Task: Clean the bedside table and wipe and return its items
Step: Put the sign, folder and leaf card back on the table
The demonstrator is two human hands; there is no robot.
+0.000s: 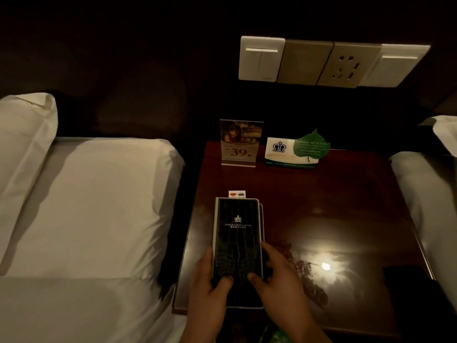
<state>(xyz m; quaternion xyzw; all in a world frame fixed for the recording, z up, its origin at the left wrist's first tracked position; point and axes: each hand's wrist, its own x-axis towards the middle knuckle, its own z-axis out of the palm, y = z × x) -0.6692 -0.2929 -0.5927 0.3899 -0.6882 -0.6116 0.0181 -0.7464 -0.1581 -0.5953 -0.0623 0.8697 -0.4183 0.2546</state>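
A glossy dark-red bedside table (321, 206) stands between two beds. On its left side lies a black leather-look folder (237, 233) with a crest and white lettering. A small card (237, 194) sticks out past its far end. My left hand (210, 288) grips the folder's near left edge, thumb on the cover. My right hand (282, 276) holds the near right edge, thumb on top and fingers spread beside it. At the back stand a clear acrylic sign (239, 143) reading 39 and a white tent card (288, 153) with a green leaf (312, 147).
A bed with white sheets and pillow (86, 199) lies close on the left; another white bed (430, 194) is on the right. A switch and socket panel (331, 63) is on the dark wall above. A dark object (408, 283) sits at the table's near right corner. Lamp glare (326, 266) shines on the tabletop.
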